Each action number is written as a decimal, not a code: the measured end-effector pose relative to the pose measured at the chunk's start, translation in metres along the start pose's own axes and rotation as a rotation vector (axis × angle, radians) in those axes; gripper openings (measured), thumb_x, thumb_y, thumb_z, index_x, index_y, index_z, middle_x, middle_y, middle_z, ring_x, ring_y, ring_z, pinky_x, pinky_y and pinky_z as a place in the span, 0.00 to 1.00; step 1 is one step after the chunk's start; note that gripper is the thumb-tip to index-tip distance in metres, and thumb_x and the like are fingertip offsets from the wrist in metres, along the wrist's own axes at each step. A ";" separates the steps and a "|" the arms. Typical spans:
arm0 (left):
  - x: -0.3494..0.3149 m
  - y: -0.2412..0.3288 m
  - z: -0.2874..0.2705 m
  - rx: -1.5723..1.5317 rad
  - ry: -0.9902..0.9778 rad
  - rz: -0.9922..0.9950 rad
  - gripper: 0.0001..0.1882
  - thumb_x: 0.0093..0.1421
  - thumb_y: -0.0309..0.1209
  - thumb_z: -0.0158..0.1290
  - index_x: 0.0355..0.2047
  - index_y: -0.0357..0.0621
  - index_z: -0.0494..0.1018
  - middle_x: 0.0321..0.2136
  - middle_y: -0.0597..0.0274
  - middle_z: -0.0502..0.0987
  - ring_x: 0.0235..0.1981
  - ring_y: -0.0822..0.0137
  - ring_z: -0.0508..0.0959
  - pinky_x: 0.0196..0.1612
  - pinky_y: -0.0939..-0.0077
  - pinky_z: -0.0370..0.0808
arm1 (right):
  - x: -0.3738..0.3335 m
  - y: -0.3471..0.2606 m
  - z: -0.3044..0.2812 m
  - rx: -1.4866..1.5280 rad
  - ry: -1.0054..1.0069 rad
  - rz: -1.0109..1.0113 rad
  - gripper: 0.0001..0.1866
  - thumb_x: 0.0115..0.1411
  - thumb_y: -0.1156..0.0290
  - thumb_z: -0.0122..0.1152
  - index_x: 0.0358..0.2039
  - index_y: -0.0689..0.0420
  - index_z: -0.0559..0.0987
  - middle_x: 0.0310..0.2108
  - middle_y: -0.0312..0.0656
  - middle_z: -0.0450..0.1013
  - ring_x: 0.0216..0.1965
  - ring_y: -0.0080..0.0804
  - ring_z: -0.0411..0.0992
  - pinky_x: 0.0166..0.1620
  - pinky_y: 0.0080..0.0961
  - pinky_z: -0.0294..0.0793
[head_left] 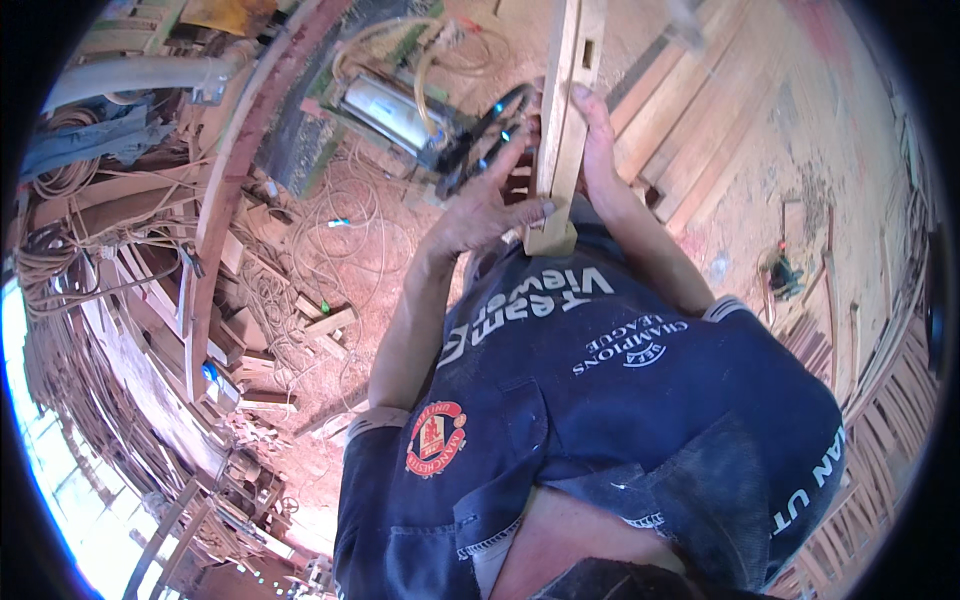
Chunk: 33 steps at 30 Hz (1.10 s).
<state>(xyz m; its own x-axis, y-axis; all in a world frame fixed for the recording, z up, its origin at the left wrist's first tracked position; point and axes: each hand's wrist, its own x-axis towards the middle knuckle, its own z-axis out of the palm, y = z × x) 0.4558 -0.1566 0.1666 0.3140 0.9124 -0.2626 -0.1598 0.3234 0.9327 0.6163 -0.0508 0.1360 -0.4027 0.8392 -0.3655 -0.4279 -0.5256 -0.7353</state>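
Note:
A pale squared wooden post (560, 130) points away from my body, its near end close to my shirt. A small rectangular slot is cut in its side toward the far end. My left hand (485, 210) grips the post near that close end, thumb lying across the top and fingers reaching along its left side. Farther up, my right hand (597, 145) wraps the right side, thumb on the upper face. A blockier piece of wood (550, 238) sits at the near end; whether it is joined to the post I cannot tell. The post's far end runs out of the picture.
Left of the post, a silver cylindrical machine (385, 112) with hoses stands on the dusty floor. Long planks (690, 110) lie to the right, near a small dark green tool (785, 275). Tangled cords (345, 240) and wood scraps (330, 322) cover the left floor beside a long beam (215, 220).

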 end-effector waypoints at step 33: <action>0.243 0.003 -0.024 -0.377 0.655 0.095 0.26 0.75 0.41 0.56 0.65 0.36 0.69 0.59 0.55 0.78 0.59 0.60 0.79 0.61 0.60 0.76 | 0.195 -0.196 -0.100 -1.689 -0.422 -0.395 0.28 0.54 0.56 0.79 0.51 0.55 0.80 0.40 0.47 0.82 0.44 0.46 0.81 0.46 0.40 0.80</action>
<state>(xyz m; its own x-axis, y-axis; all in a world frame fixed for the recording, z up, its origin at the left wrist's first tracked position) 0.5088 0.0727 0.0996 -0.3181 0.8649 -0.3883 -0.5044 0.1924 0.8418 0.7024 0.2302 0.1520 -0.7676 0.6355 -0.0826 0.5622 0.6059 -0.5628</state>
